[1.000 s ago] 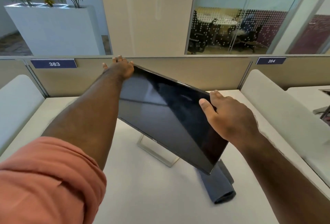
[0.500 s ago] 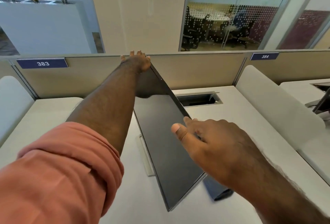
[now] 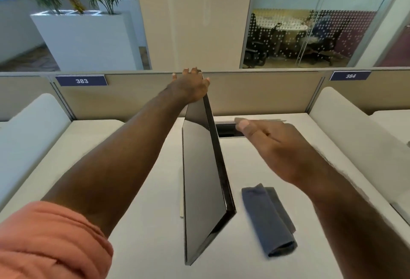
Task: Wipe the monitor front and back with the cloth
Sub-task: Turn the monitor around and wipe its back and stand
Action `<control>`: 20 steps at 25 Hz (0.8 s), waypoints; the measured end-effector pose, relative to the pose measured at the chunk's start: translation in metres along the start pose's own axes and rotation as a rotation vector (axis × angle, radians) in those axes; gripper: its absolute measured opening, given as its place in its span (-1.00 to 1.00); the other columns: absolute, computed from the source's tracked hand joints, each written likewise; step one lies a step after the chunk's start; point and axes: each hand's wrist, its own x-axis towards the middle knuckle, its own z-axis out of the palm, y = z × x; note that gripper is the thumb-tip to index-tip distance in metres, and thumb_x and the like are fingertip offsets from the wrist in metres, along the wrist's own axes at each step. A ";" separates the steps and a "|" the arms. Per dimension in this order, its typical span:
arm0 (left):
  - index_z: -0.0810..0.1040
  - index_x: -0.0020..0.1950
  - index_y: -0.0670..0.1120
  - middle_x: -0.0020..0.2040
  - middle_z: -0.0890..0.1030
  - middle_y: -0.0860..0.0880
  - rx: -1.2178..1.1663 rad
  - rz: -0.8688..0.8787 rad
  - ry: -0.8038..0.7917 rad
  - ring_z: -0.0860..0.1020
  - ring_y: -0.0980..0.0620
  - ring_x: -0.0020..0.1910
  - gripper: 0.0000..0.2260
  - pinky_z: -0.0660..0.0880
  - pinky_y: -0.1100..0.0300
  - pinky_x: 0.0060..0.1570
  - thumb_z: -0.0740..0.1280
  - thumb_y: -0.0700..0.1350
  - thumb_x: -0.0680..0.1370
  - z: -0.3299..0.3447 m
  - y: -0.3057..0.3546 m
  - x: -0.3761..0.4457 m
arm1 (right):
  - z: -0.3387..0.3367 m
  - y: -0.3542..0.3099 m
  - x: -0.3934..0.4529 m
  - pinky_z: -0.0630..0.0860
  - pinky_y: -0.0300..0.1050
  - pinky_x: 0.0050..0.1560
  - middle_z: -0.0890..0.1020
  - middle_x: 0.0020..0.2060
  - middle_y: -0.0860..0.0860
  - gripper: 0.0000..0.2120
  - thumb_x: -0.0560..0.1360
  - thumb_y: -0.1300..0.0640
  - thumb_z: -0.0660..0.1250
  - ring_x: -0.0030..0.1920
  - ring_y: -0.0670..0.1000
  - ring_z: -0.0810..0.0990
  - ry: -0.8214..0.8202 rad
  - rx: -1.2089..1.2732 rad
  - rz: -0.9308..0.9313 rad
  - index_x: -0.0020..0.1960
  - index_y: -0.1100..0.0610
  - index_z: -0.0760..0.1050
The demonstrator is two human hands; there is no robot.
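Right now our white desk (image 3: 142, 245) carries everything that matters, and on it the monitor (image 3: 203, 181) stands swung nearly edge-on to us, its dark glass facing our left and its thin near edge running down the middle of the view. We cannot see its back from here, and only a pale sliver of its stand shows at the left of the panel's lower edge. Our left hand (image 3: 189, 86) grips the far top corner of the monitor, fingers curled over the top edge with the thumb out to the side. Our right hand (image 3: 274, 147) hovers above the desk to the right of the panel, touching nothing, fingers held loosely together and fairly straight, thumb pointing toward the screen. The cloth (image 3: 269, 221), grey and folded, lies on the desk just beside the monitor's near right corner, below our right hand and apart from it.

We judge that we are in the turning step, bringing the monitor round so its back can be reached; no wiping is under way, since the cloth is not in hand. The next move calls for our right hand to drop and pick up the cloth while our left steadies the panel.
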 end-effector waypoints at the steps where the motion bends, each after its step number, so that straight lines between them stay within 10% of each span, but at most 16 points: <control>1: 0.17 0.56 -0.15 0.60 0.07 -0.13 -0.019 0.007 0.024 -0.01 -0.14 0.57 -0.50 -0.09 -0.23 0.46 -0.06 0.07 0.68 -0.004 0.008 -0.022 | -0.003 0.017 0.020 0.44 -0.11 0.27 0.61 0.23 -0.15 -0.54 0.60 -0.26 0.03 0.24 -0.16 0.52 -0.006 0.023 -0.035 0.31 -0.09 0.51; 5: 0.01 0.59 -0.08 0.61 -0.06 -0.06 -0.141 0.043 0.023 -0.12 -0.05 0.58 -0.46 -0.16 -0.11 0.49 -0.04 0.12 0.66 -0.008 0.050 -0.134 | 0.005 0.075 0.114 -0.10 -0.23 0.47 0.08 0.58 -0.06 -0.51 0.69 0.03 0.03 0.57 -0.10 -0.02 -0.206 -0.158 -0.139 0.59 0.03 0.06; 9: -0.27 0.57 0.06 0.55 -0.33 0.10 -0.088 0.050 -0.059 -0.32 0.08 0.53 -0.38 -0.28 -0.03 0.50 -0.15 0.23 0.58 0.021 0.104 -0.235 | 0.027 0.088 0.186 -0.17 -0.10 0.50 -0.16 0.59 -0.01 -0.24 0.55 0.33 0.13 0.58 -0.01 -0.18 -0.321 -0.489 -0.236 0.60 0.07 -0.20; 20: -0.35 0.54 -0.18 0.52 -0.42 -0.17 0.289 -0.259 -0.134 -0.39 -0.14 0.51 -0.44 -0.56 -0.01 0.20 -0.13 0.00 0.67 0.057 0.137 -0.243 | 0.050 0.058 0.230 0.03 -0.03 0.55 0.11 0.57 -0.14 -0.19 0.40 0.45 0.08 0.57 -0.06 0.02 -0.343 -0.577 -0.432 0.59 -0.02 0.07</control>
